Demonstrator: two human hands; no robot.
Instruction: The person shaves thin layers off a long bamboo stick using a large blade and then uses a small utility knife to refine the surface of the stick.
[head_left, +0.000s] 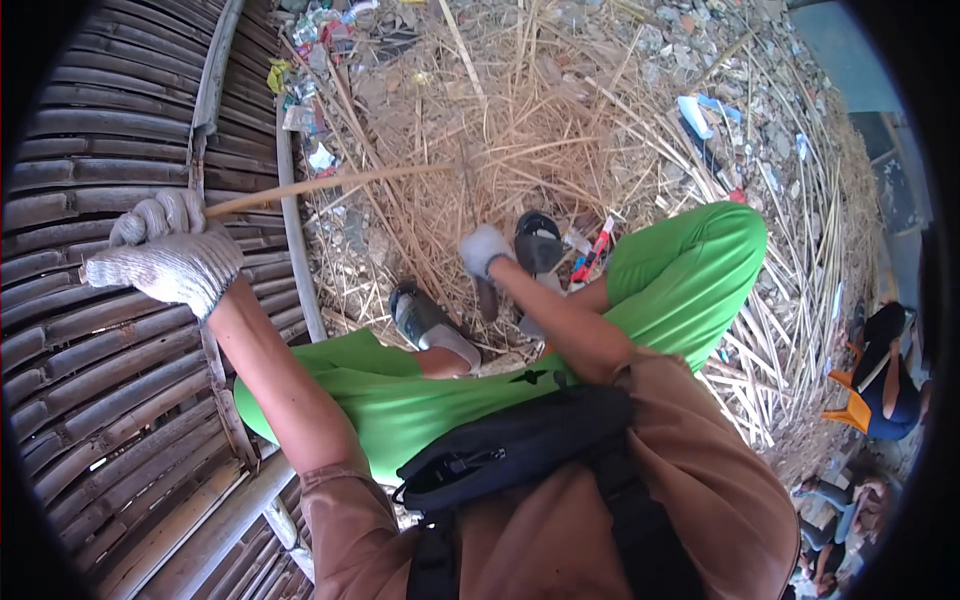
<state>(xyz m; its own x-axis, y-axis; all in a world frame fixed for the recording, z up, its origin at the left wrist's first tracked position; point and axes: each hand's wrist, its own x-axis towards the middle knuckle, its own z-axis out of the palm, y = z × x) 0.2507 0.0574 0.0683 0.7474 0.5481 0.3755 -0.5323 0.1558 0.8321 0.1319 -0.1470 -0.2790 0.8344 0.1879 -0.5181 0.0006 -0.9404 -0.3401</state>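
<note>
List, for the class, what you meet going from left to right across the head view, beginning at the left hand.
Left hand in a knitted glove, left shoe, gloved right hand, right shoe, red packet, bent right knee in green trousers, orange seat.

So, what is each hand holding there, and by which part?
The left hand grips a thin bamboo strip near one end; the right hand holds what looks like a knife by its handle.
</note>
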